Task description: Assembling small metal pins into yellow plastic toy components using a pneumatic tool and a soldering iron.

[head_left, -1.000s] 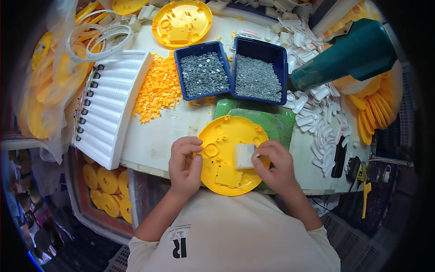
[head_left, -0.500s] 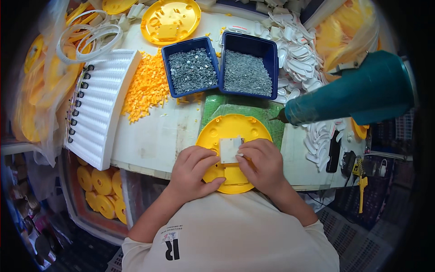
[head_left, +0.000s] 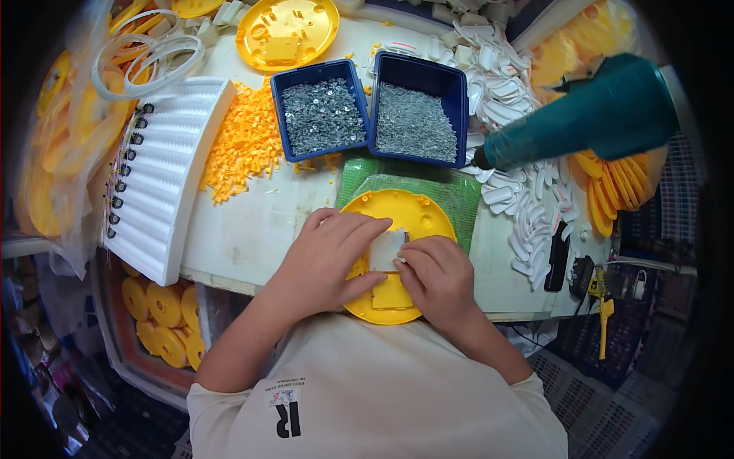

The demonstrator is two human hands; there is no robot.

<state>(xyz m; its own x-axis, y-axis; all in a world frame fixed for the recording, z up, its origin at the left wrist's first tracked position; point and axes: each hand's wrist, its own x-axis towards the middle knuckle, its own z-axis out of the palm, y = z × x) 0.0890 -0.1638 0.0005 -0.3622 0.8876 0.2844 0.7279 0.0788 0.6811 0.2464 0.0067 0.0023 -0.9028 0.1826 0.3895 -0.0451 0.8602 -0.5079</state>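
A round yellow plastic cover (head_left: 413, 306) lies in front of me, its near edge close to my body. On its middle sits a square white box-like part (head_left: 384, 252). My left hand (head_left: 325, 264) reaches over the cover's left side, its fingers stretched across the white part and its thumb spread apart below. Beside the white part's right edge, my right hand (head_left: 443, 279) pinches a small white piece (head_left: 400, 261) between thumb and fingers. The fingertips hide some of that piece and of the white part.
Blue bins of washers (head_left: 321, 115) and screws (head_left: 417, 122) stand behind a green mat (head_left: 367, 174). A teal power screwdriver (head_left: 581, 118) hangs at right. Orange pieces (head_left: 245, 141), a white foam tray (head_left: 164, 183), white plastic parts (head_left: 527, 229) and another yellow cover (head_left: 287, 34) surround the work.
My left hand has moved up and its fingers have straightened over the white part. My right hand keeps its pinch. The screwdriver has swung up and away.
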